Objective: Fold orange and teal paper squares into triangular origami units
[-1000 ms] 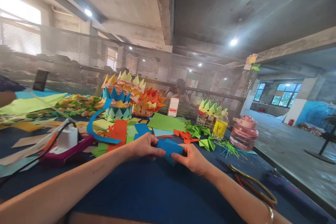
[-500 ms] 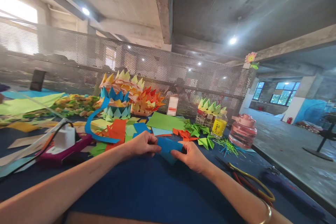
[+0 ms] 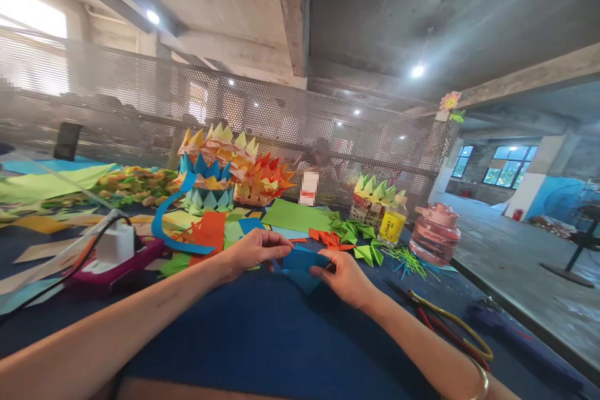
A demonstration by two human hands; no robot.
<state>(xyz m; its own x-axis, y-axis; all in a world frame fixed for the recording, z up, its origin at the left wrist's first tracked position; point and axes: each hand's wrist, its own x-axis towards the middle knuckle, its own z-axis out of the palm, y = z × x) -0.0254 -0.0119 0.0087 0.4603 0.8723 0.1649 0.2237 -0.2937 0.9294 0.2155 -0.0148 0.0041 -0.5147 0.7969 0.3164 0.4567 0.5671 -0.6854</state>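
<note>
Between my hands, a little above the dark blue tabletop (image 3: 225, 337), is a folded piece of blue paper (image 3: 304, 260) with a pointed lower edge. My left hand (image 3: 262, 251) pinches its left end between thumb and fingers. At the right end, my right hand (image 3: 338, 272) grips the paper with thumb in front and fingers behind. Just beyond lie folded orange paper pieces (image 3: 332, 240) and folded green paper pieces (image 3: 370, 254). A flat green sheet (image 3: 295, 217) rests behind the paper.
Scissors (image 3: 450, 319) lie by my right forearm. Farther right stand a yellow-labelled bottle (image 3: 392, 225) and a pink jug (image 3: 435, 237). On the left are a magenta power strip (image 3: 117, 265) with a cable and a curled blue strip (image 3: 162, 225). Folded-paper crowns (image 3: 209, 190) stand at the back.
My left hand has shifted slightly upward and its fingers have straightened along the paper's edge. The right hand keeps its grip, nearly in place. The view has moved slightly.
</note>
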